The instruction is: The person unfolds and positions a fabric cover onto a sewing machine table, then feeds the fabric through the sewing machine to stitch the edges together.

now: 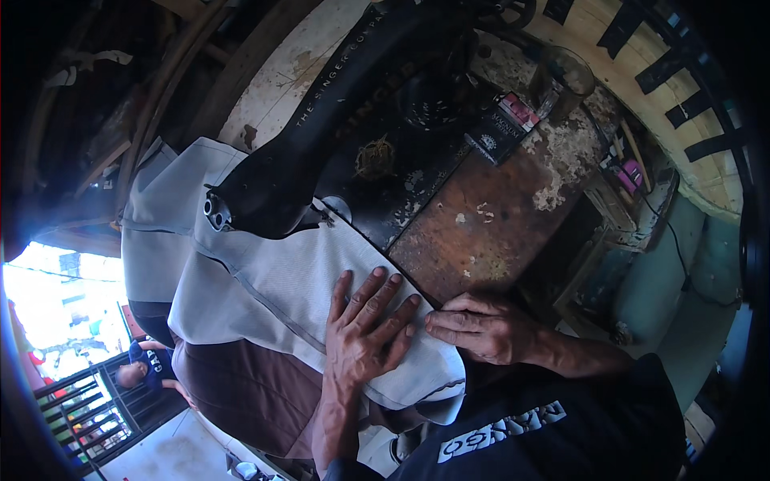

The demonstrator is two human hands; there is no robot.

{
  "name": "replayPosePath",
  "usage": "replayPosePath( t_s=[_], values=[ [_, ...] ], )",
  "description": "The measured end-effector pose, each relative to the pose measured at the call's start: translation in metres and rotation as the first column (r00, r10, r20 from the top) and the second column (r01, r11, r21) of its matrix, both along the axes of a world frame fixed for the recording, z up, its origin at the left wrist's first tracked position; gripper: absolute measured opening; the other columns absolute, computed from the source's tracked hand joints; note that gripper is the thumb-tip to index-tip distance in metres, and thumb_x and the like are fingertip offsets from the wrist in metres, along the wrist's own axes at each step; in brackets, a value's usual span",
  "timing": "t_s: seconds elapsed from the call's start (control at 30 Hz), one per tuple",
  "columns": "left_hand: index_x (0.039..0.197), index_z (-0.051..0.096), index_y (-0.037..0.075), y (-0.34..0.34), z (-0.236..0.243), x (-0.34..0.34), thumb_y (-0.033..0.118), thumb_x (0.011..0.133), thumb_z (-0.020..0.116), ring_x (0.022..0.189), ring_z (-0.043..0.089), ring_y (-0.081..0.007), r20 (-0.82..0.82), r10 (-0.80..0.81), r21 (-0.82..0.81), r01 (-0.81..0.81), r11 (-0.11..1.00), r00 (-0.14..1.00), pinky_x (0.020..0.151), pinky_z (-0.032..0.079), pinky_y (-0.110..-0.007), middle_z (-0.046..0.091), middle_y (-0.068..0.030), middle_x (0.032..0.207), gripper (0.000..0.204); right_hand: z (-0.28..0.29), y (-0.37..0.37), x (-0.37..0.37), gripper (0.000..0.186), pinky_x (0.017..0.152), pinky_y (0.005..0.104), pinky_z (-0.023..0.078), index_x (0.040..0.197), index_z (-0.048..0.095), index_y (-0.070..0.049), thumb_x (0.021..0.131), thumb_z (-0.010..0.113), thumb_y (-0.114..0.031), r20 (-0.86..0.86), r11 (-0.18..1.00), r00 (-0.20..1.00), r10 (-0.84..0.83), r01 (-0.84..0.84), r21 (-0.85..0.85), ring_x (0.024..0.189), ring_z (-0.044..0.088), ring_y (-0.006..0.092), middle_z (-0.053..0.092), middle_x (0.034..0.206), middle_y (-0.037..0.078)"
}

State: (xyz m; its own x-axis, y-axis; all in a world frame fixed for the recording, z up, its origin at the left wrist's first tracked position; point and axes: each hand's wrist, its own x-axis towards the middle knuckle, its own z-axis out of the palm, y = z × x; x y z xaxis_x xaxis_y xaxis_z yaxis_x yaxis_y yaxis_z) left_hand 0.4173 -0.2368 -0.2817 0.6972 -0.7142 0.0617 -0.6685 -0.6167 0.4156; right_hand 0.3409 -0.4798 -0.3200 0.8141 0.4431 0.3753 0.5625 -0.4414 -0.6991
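We saw a dim scene, lit by cold glare from the lower left.
The opening [64, 280] there burned out to white with a blue fringe, so we lost most detail. Pale cloth [265, 272] caught soft light, its folds gently shaded; the black machine [281, 164] showed small glints, and deep shadow filled the space beside the table [473, 216]. We found little blur midway, but toward the rim edges bent, softened and fell to black.
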Motion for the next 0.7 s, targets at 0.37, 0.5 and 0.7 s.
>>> replayPosePath(
  t_s=[0.37,0.5,0.7],
  values=[
    [0.126,0.078,0.024,-0.002,0.002,0.001,0.025,0.084,0.074,0.140,0.056,-0.0287,-0.008,-0.012,0.039,0.012,0.999,1.000,0.122,0.032,-0.059,0.068,-0.0065,0.139,0.042,0.008,-0.004,-0.001,0.046,0.091,0.0370,0.050,0.118,0.077,-0.005,0.072,0.075,-0.007,0.027,0.993,0.997,-0.079,0.081,-0.089,0.106,0.061,0.0198,0.070,0.127,0.002],
    [0.127,0.076,0.023,0.000,-0.001,0.002,0.026,0.084,0.075,0.141,0.055,-0.0278,0.007,-0.037,0.037,0.036,0.999,0.999,0.121,0.033,-0.059,0.067,-0.0053,0.141,0.044,0.024,-0.007,0.006,0.039,0.088,0.0388,0.053,0.115,0.078,-0.006,0.076,0.075,-0.004,-0.080,0.992,0.996,-0.040,0.030,-0.119,0.104,0.063,0.0210,0.072,0.123,0.003],
    [0.129,0.075,0.023,0.006,-0.004,0.003,0.026,0.086,0.074,0.142,0.054,-0.0273,0.009,-0.042,0.031,0.042,0.999,0.999,0.121,0.032,-0.059,0.067,-0.0042,0.141,0.043,0.042,0.001,0.110,0.026,0.096,0.0437,0.056,0.115,0.076,-0.002,0.092,0.063,-0.002,-0.182,0.995,0.983,0.007,-0.025,-0.097,0.105,0.071,0.0319,0.073,0.119,0.017]
  ],
)
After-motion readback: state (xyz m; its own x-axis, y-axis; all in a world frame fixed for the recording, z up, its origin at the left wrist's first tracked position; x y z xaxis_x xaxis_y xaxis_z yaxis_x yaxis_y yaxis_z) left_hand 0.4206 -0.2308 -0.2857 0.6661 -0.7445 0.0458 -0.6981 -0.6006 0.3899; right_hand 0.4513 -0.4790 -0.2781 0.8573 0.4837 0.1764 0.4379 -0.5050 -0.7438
